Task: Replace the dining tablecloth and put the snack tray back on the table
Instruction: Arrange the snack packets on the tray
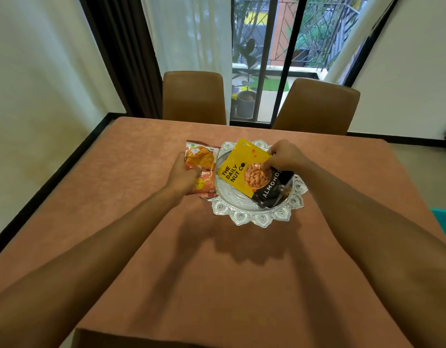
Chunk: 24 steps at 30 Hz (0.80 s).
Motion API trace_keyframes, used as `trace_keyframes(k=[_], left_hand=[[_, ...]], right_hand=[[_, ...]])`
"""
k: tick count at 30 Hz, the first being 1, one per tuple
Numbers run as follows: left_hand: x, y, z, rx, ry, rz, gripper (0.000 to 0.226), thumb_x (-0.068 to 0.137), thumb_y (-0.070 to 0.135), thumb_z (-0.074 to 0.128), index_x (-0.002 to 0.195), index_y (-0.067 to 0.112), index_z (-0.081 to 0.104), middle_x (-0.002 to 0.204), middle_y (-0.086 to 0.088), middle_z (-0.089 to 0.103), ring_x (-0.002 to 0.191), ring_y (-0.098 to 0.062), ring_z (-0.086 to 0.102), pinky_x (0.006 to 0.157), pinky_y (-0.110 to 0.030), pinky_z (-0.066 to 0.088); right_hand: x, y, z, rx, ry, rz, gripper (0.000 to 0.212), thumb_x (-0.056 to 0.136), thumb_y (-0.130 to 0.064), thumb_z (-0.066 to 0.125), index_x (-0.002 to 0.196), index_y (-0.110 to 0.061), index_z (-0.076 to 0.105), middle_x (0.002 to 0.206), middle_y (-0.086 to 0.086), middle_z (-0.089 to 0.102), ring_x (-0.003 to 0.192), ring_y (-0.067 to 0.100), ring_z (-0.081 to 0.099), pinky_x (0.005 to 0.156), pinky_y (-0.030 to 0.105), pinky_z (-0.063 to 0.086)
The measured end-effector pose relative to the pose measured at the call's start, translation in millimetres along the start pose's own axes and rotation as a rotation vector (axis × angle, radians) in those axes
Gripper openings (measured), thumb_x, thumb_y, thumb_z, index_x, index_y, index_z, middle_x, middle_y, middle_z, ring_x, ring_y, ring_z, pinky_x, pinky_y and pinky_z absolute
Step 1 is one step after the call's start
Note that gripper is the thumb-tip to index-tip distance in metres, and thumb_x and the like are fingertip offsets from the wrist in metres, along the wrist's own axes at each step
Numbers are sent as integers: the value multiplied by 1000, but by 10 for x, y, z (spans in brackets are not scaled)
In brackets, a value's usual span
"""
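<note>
Tablecloth [242, 285], brick-brown, lies spread flat, and both forearms reach out over it. Past the middle of the cloth sits the silver snack tray [257, 219] with its scalloped rim. The left hand [184, 174] has its fingers wrapped around an orange snack packet [200, 159] at the tray's left edge. The right hand [282, 156] pinches a yellow-and-black almond packet [239, 172] that lies slanted in the tray. Beyond the far edge stand two brown chairs [194, 96], then a glass door and a potted plant [245, 101].
</note>
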<state>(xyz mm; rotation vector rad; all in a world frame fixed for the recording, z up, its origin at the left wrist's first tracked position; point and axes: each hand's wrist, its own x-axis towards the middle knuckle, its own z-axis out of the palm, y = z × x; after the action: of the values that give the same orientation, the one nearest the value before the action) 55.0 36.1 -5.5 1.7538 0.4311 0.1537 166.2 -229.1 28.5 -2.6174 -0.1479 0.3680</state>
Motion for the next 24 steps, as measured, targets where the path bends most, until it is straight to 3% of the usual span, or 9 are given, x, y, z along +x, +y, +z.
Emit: trace_keyframes(k=[3,6,8,12,14,17,20,22,24], left_hand=[[-26,-12,-15,37,14,-15,40,95,6,59,123,29,42,106,4,63,95,-18,66,72,-38,60],[-80,16,-5,51,-6,27,74,94,0,59,146,37,21,114,3,60,98,-19,65,77,-40,60],[-141,66,33,66,-8,74,87,93,-3,57,148,48,13,113,6,59,93,-18,66,72,-41,61],[-197,194,122,179,-56,164,56,93,-8,44,129,32,58,128,-4,62,104,-27,65,80,-45,60],[-215,243,173,238,-50,194,49,90,-10,40,110,22,72,123,-6,67,103,-23,65,79,-33,58],[-253,327,260,255,-13,200,36,96,-1,44,114,12,72,125,-7,66,98,-16,62,71,-18,50],[-285,396,334,172,-110,191,36,101,23,56,134,9,60,129,-7,62,110,-19,63,88,-29,54],[-344,429,393,83,-179,201,47,97,39,60,135,11,59,126,-5,64,113,-19,63,96,-34,53],[-394,445,436,-8,-216,215,49,92,48,64,128,15,63,120,-6,67,110,-19,66,95,-36,54]], right_hand=[[-146,22,-179,227,26,-42,12,79,-17,81,84,-18,70,90,10,72,88,30,71,71,40,59],[-319,47,-279,464,76,-91,14,86,-11,74,90,-19,64,102,20,70,93,40,71,74,56,61],[-423,65,-281,594,158,-109,16,88,-12,73,91,-22,60,104,15,66,97,37,69,67,51,63],[-557,19,-160,586,306,-187,12,94,-20,69,96,-22,58,99,3,64,100,28,65,78,52,60],[-602,-19,-38,527,355,-220,12,96,-23,67,105,-21,58,101,-1,64,98,21,63,84,51,58],[-706,-100,143,519,439,-209,13,97,-25,64,107,-18,59,104,-1,66,96,19,63,83,49,56],[-848,-262,357,518,497,-248,8,97,-27,63,100,-24,56,103,-4,68,91,20,67,75,43,57],[-960,-403,519,481,496,-322,7,95,-24,60,96,-30,56,96,-5,70,82,21,70,65,36,57],[-1046,-549,694,460,446,-377,13,95,-20,58,104,-27,60,92,0,72,80,22,70,65,42,58]])
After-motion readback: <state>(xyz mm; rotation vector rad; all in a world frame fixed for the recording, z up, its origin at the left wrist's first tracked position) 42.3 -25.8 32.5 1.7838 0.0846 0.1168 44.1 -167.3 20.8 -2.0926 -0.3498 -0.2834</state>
